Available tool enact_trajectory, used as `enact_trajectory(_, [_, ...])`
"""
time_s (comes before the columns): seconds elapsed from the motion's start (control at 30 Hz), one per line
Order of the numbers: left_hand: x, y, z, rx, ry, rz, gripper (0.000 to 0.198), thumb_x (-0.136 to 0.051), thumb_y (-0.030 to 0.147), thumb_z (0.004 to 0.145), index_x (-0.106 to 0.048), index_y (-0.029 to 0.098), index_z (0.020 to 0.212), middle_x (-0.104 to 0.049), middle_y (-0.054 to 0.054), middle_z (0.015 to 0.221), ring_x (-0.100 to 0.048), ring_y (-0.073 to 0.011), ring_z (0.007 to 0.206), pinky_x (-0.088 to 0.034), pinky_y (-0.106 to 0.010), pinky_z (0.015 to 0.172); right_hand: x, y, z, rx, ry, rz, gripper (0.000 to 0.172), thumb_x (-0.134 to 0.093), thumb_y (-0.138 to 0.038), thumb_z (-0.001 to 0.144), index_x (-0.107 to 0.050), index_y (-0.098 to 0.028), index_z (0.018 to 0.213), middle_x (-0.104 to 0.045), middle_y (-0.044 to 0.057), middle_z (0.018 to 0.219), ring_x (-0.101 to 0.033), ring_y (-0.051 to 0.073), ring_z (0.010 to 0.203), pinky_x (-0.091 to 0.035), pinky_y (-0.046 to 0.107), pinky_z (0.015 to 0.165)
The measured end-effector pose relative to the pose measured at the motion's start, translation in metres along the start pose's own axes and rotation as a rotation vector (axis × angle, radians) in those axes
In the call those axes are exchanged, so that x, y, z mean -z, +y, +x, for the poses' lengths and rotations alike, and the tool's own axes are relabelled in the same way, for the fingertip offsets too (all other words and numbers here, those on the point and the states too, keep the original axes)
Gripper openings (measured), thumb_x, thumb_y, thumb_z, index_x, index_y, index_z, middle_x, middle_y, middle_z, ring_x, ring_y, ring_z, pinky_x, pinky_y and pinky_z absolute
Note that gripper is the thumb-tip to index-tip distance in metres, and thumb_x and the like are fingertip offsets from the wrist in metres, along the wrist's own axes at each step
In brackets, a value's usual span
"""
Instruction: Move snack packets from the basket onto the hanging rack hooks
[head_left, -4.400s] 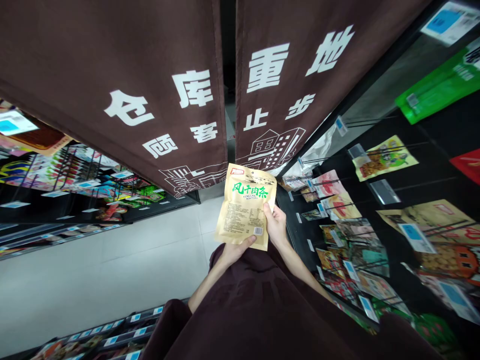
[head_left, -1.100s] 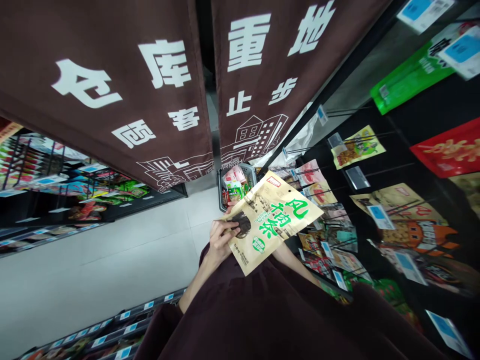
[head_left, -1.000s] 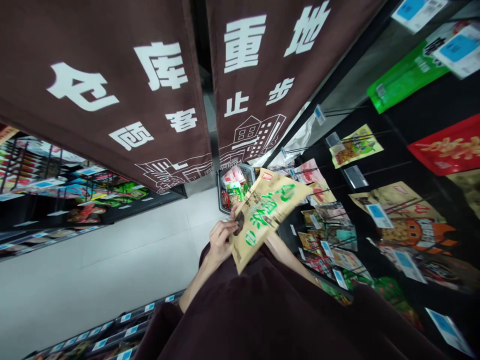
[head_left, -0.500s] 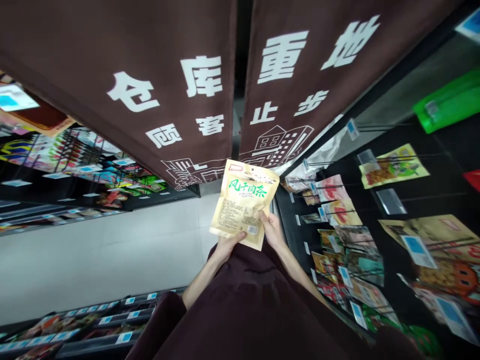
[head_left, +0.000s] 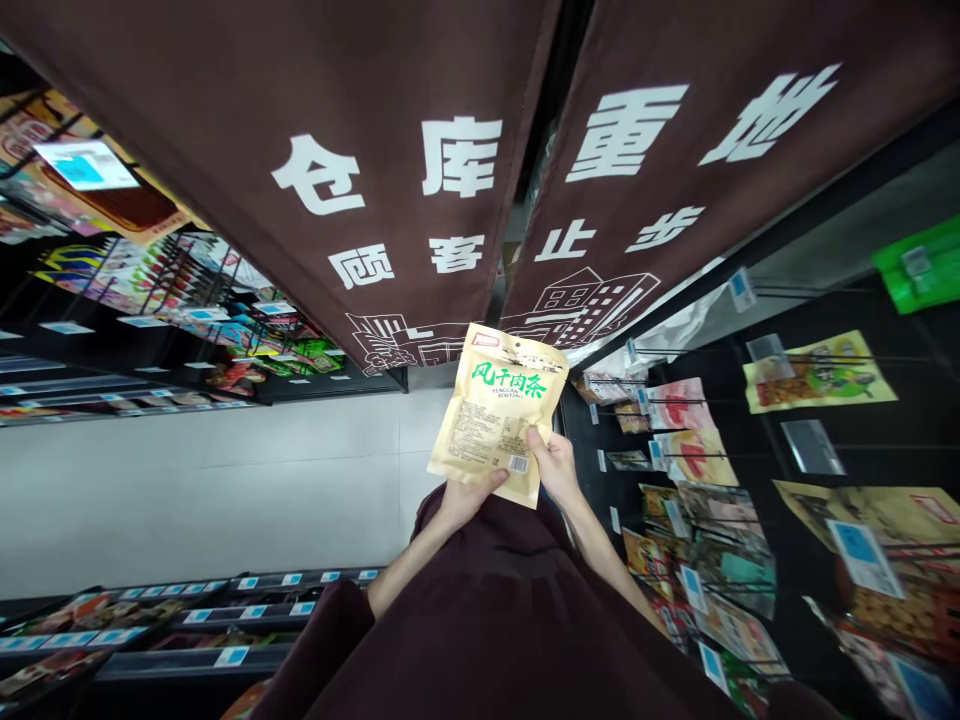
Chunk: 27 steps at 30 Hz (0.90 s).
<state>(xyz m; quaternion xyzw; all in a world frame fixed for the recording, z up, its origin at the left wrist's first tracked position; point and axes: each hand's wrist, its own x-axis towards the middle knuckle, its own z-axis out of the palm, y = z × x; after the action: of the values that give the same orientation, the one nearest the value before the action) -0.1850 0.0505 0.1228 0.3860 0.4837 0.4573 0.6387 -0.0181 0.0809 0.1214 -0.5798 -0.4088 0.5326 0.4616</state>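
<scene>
Aisle floor: pale tiles, black racks to left and right.
Curtain: brown, two panels, white characters and line-drawn buildings; hangs at the far side, narrow gap between panels.
Pouch: tan, green characters, small print, barcode near its lower right; held up in both hands, between clothing and curtain.
Left hand: fingers pinching the pouch's near edge, thumb on the printed face, the rest hidden behind.
Right hand: fingers pinching the pouch's right edge, thumb on the print, the rest mostly hidden.
Left rack: packs in rows, blue-and-white tags.
Right rack: packs on hooks, yellow pack and green pack among them.
Near left: tagged bins.
</scene>
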Motion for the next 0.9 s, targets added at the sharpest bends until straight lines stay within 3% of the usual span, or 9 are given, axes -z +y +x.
enact_trajectory(0.3, [0.004,-0.014,0.005,-0.039,-0.021,0.084,0.053,-0.078,0.037,0.075,-0.061,0.019,0.123,-0.064,-0.013,0.128,-0.061,-0.0291,0.118,-0.048,-0.052,0.105,0.0,-0.009,0.004,0.022,0.034,-0.048,0.046,-0.063,-0.059,0.081,-0.064,-0.016,0.064,-0.064,0.003,0.061,-0.056,0.016,0.054,-0.043,0.026,0.049])
enact_trajectory(0.53, [0.004,-0.013,0.006,-0.082,-0.044,0.097,0.049,-0.078,0.036,0.076,-0.064,0.021,0.12,-0.067,-0.01,0.124,-0.062,-0.0286,0.116,-0.05,-0.051,0.103,-0.004,0.0,0.008,-0.01,0.059,0.058,0.046,-0.064,-0.062,0.078,-0.062,-0.018,0.068,-0.065,0.002,0.064,-0.057,0.016,0.057,-0.046,0.027,0.053])
enact_trajectory(0.6, [0.004,-0.011,0.006,-0.072,-0.041,0.11,0.046,-0.078,0.039,0.075,-0.066,0.02,0.115,-0.07,-0.01,0.116,-0.067,-0.0285,0.107,-0.056,-0.049,0.096,-0.006,0.002,0.008,-0.012,0.054,0.091,0.045,-0.064,-0.062,0.079,-0.063,-0.018,0.071,-0.066,0.003,0.066,-0.058,0.016,0.058,-0.048,0.027,0.054])
enact_trajectory(0.67, [0.004,-0.01,0.006,-0.013,-0.096,0.109,0.037,-0.074,0.044,0.078,-0.069,0.018,0.104,-0.075,-0.009,0.095,-0.072,-0.026,0.083,-0.062,-0.043,0.076,-0.007,0.003,0.009,-0.017,0.04,0.12,0.044,-0.064,-0.061,0.08,-0.063,-0.018,0.073,-0.066,0.003,0.067,-0.058,0.016,0.058,-0.048,0.027,0.054])
enact_trajectory(0.73, [0.005,-0.008,0.006,0.051,-0.169,0.09,0.032,-0.069,0.047,0.083,-0.07,0.017,0.094,-0.073,-0.006,0.074,-0.068,-0.022,0.062,-0.06,-0.037,0.059,-0.008,0.003,0.01,-0.023,0.035,0.138,0.043,-0.065,-0.06,0.08,-0.062,-0.018,0.071,-0.065,0.002,0.065,-0.057,0.015,0.055,-0.046,0.026,0.051])
enact_trajectory(0.9, [0.004,-0.002,0.006,0.08,-0.207,0.073,0.032,-0.067,0.05,0.083,-0.069,0.019,0.089,-0.07,-0.004,0.069,-0.066,-0.0213,0.06,-0.057,-0.035,0.058,-0.009,0.004,0.012,-0.03,0.032,0.158,0.043,-0.065,-0.059,0.08,-0.061,-0.017,0.071,-0.064,0.001,0.065,-0.055,0.014,0.054,-0.045,0.025,0.051])
